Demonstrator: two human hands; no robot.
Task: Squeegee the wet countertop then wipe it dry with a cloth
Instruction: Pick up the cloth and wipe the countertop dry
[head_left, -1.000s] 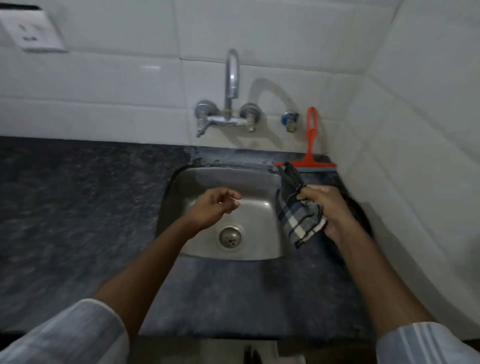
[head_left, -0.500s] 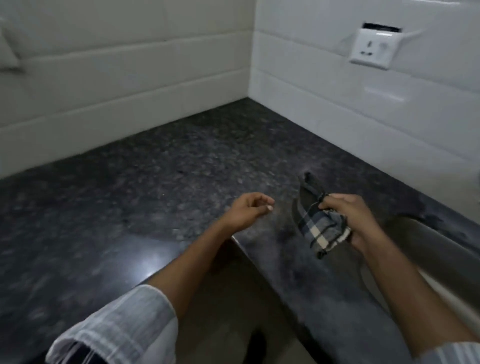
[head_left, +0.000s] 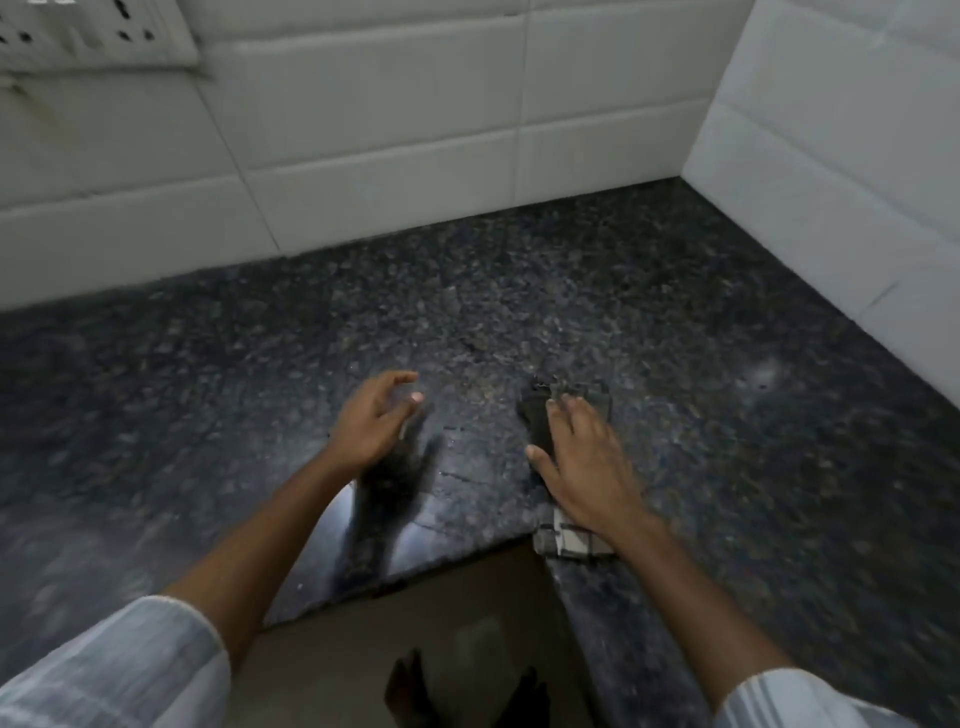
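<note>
The checked cloth (head_left: 566, 538) lies flat on the dark speckled granite countertop (head_left: 519, 291), near the inner corner of its front edge, and extends from that edge away toward the wall. The person's right hand (head_left: 582, 462) rests palm down on top of the cloth, fingers straight and slightly spread, thumb out to the left. The cloth's far end shows beyond the fingertips; its near end, with pale checks, shows under the wrist.

The left hand (head_left: 371, 418) is to the left of the cloth, well apart from it, above the countertop. Its fingers are loosely curved and hold nothing. Its dark reflection shows on the glossy stone below it.

White wall tiles (head_left: 374, 135) bound the countertop on the far and right sides. A white socket plate (head_left: 88, 36) sits at the far left of the wall. Both forearms emerge from pale striped sleeves (head_left: 119, 675). Bare feet (head_left: 410, 691) stand on the floor below.
</note>
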